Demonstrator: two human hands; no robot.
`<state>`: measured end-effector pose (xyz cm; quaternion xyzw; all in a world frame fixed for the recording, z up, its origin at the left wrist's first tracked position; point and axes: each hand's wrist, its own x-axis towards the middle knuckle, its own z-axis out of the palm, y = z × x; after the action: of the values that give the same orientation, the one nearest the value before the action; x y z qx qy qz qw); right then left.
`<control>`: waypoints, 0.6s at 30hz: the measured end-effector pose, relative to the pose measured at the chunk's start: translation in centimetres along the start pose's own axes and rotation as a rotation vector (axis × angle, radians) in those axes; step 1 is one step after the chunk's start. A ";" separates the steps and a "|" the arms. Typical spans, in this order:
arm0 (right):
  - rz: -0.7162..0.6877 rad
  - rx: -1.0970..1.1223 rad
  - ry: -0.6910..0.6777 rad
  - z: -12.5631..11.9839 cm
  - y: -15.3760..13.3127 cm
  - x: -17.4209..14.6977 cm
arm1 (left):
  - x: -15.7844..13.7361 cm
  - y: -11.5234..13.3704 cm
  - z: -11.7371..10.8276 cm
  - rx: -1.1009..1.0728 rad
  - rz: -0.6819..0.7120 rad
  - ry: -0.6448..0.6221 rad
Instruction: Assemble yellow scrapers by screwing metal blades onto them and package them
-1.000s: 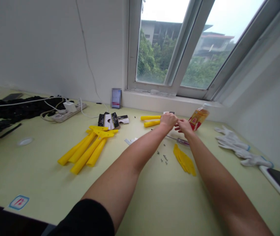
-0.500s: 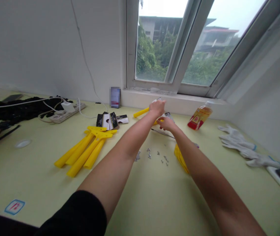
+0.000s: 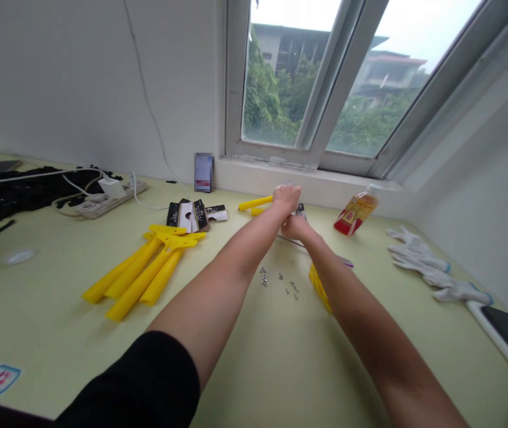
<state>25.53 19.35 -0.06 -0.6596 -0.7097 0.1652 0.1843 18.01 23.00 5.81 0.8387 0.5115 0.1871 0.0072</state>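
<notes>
My left hand (image 3: 286, 198) reaches to the back of the table under the window, its fingers curled. Close beneath and to its right is my right hand (image 3: 296, 226), also closed, its fingertips hidden behind my left wrist. A yellow handle (image 3: 254, 203) sticks out to the left beside my left hand. A second yellow handle (image 3: 257, 211) shows just under it, partly covered by my left forearm. What lies inside either hand is hidden. Black-and-silver packaging (image 3: 301, 210) peeks out behind my hands, and a thin dark rod (image 3: 290, 240) lies below them.
Yellow T-shaped scraper handles (image 3: 149, 270) lie piled left, near black-and-white cards (image 3: 188, 216). Small screws and nuts (image 3: 281, 284) lie centrally. More yellow pieces (image 3: 320, 288) sit under my right forearm. Around stand a phone (image 3: 204, 172), bottle (image 3: 356, 213), gloves (image 3: 432, 267) and power strip (image 3: 111, 202).
My right hand has moved in against my left wrist, and its fingers are now hidden. A second yellow handle has appeared left of my hands. The view has shifted slightly right.
</notes>
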 end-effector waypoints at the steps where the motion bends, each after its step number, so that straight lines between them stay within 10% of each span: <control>1: 0.038 -0.025 0.006 -0.6 0.6 -0.5 | 0.1 0.1 0.4 -0.004 0.009 -0.004; 9: 0.333 -0.012 0.228 -4.8 4.1 -1.7 | 0.6 1.7 3.0 -0.040 0.027 -0.053; 18: 0.457 0.327 0.113 -3.8 3.8 0.0 | -0.3 -0.5 3.0 -0.100 0.175 -0.181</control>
<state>30.67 19.56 1.42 -0.7720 -0.4953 0.2777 0.2857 18.37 23.52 2.86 0.8920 0.4239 0.1358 0.0787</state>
